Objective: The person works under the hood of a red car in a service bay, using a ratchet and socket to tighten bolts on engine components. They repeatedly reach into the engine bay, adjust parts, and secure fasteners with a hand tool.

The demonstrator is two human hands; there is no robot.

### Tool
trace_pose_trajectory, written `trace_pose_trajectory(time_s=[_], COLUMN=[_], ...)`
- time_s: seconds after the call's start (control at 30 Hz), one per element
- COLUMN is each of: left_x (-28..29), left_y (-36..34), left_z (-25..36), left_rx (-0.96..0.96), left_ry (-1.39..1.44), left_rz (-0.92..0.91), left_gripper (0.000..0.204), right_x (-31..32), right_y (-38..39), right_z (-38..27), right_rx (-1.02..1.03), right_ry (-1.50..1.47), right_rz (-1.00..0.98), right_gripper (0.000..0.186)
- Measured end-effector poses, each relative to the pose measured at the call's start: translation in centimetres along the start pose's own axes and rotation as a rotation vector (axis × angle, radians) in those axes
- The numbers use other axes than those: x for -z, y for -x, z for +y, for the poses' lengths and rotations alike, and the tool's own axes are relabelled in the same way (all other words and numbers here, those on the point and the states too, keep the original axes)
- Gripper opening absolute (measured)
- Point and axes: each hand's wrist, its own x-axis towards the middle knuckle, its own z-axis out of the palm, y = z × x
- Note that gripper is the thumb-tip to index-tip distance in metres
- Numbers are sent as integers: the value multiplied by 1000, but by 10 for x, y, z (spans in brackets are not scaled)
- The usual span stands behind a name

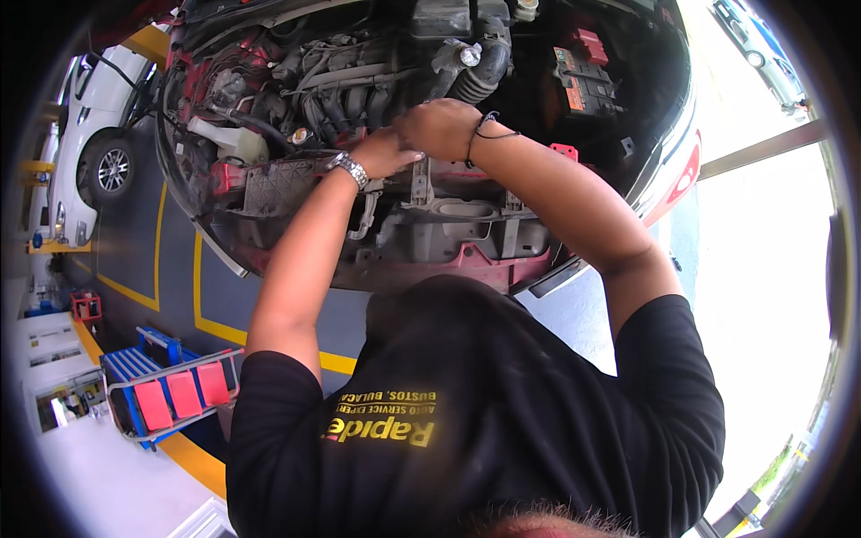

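Note:
Over the front of an open engine bay, both hands are close together beside the engine (345, 76). My left hand (381, 154), with a metal watch at its wrist, is curled, and its fingertips reach in by the other hand. My right hand (441, 127), with dark cord bracelets, is closed in a fist shape and slightly blurred. What the fingers hold, if anything, is hidden under the hands. Just beyond my right hand rises a ribbed black air intake hose (475, 85). Crumpled clear or silvery wrapping (455, 56) sits at a pipe opening beside it.
A battery (583, 90) with a red terminal cover lies right; a whitish fluid reservoir (235, 141) left. The red front panel (484, 269) edges the bay nearest me. Farther left stand a white car (90, 152) and a blue rack with red panels (179, 394).

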Motion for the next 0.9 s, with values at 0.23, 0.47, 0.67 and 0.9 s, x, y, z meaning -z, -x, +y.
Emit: trace_pose_trajectory(time_s=[0.23, 0.47, 0.67, 0.9], left_x=[5, 15, -4, -9], left_y=[-7, -9, -22, -34], left_z=[-9, -21, -27, -38], left_rx=[-186, -497, -66, -243], left_ry=[155, -241, 792, 431], left_rz=[-32, 29, -240, -16], left_gripper=[42, 37, 36, 30], right_x=[2, 5, -7, -17], right_y=[-13, -6, -4, -4], right_z=[-17, -26, -34, -33], right_rx=[-82, -161, -245, -297], right_ry=[263, 138, 302, 366], right_rz=[-112, -17, -71, 119], right_gripper=[28, 26, 27, 26])
